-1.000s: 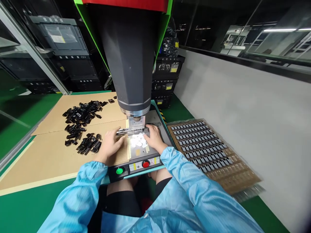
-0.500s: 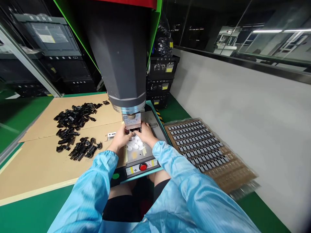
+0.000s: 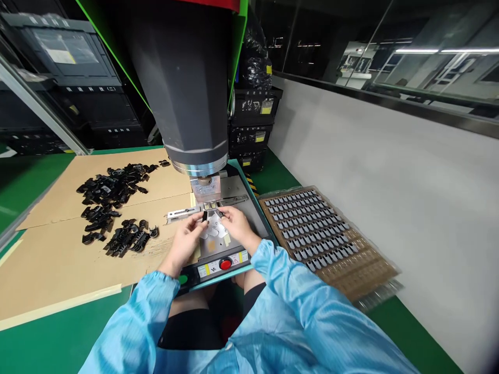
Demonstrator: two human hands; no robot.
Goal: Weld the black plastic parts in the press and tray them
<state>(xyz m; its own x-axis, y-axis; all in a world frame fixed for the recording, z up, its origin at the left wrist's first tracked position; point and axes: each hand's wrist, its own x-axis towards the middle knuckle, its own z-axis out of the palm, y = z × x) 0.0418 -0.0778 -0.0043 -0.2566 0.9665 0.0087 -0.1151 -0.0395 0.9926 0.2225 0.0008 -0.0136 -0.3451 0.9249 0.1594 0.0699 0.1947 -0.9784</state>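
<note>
Center frame, under the grey press head (image 3: 187, 88): left hand (image 3: 186, 240) pinches a small black part (image 3: 205, 216); right hand (image 3: 237, 224) fingers a white piece (image 3: 214, 224), grip unclear. Black parts pile (image 3: 111, 205) at left.

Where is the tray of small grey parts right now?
In the head view the tray of grey parts lies on the green bench to the person's right, beside the press base and below the grey wall panel.
</note>
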